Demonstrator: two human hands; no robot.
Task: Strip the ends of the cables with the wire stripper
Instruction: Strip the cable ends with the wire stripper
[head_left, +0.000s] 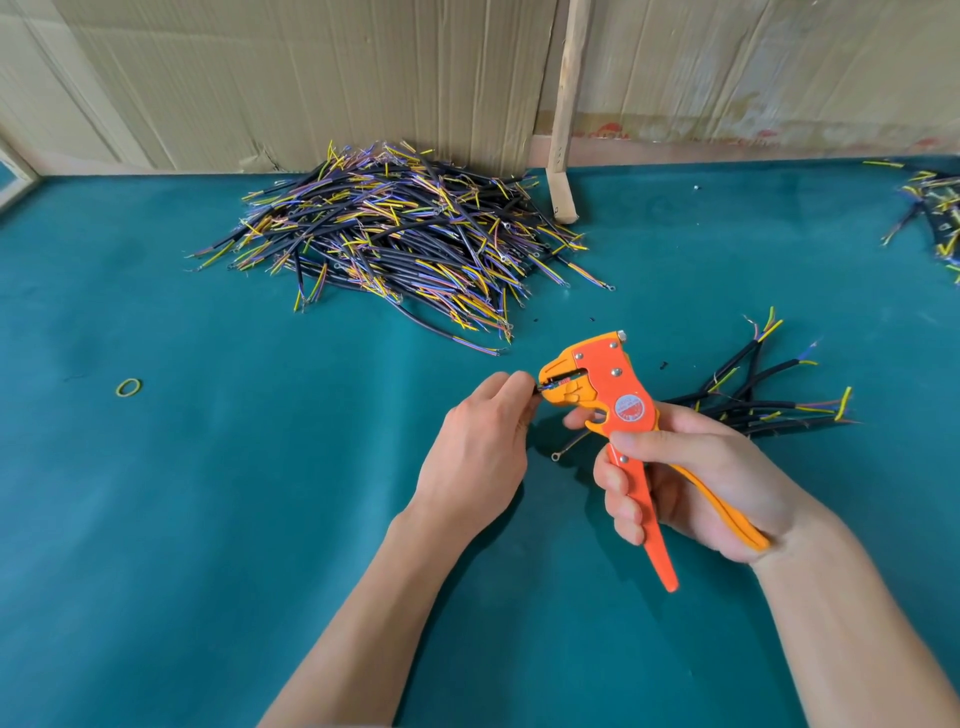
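My right hand (691, 478) grips the orange and yellow wire stripper (618, 410) by its handles, jaws pointing left. My left hand (478, 447) pinches a short black cable (540, 388) whose end sits inside the stripper's jaws; most of that cable is hidden under my fingers. A wire with a ring terminal (566, 449) lies on the table beneath my hands. Behind my right hand, a small bunch of black cables (769, 405) with yellow, blue and purple cores fans out to the right.
A big heap of short cables (395, 234) lies at the back centre of the teal table (208, 519). More cables (935, 213) sit at the far right edge. A yellow rubber band (129, 387) lies at left. Cardboard sheets and a wooden stick (563, 114) stand behind.
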